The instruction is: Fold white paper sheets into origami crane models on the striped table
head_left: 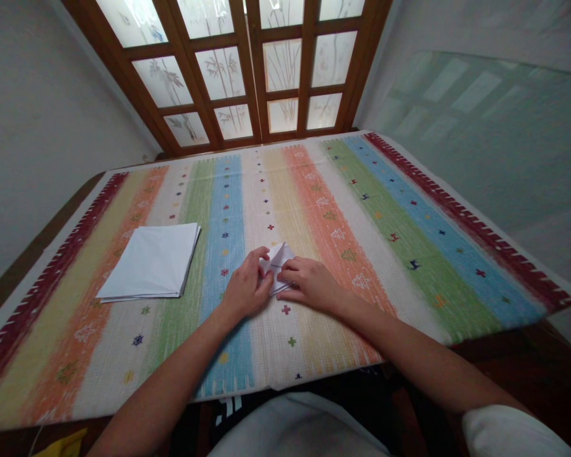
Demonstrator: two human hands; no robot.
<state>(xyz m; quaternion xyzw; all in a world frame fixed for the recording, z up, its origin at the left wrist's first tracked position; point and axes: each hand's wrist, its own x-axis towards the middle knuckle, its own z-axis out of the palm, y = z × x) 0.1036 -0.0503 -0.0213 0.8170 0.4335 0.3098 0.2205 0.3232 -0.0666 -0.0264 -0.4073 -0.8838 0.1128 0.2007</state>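
While the paper (280, 256) is sitting near the middle of the cloth (423, 254), toward the person's side, two hands are crowding it from both flanks. Over on the right, the right hand (311, 282) is clamping on it, fingers bending across its face and covering much of that side. And here is the left hand (247, 282), curling its fingers at the other side and laying its thumb against the paper; whether they are pinching it, I cannot tell from this angle. Between the hands, the paper is showing folded flaps and pointing a corner away from the person.

Now out to the left, where a neat white stack (152, 260) is lying flat, well apart from the hands, its sheets fanning slightly at the edges. Underneath everything, the striped cloth is covering the table (52, 230), leaving a brown strip showing along the left. Straight ahead, wooden doors (257, 95) are standing behind the far edge, their pale panes carrying plant designs. On the right, a greenish panel (480, 127) is reflecting pale rectangles, and down in the near left corner something yellow (61, 444) is peeking out below the cloth.
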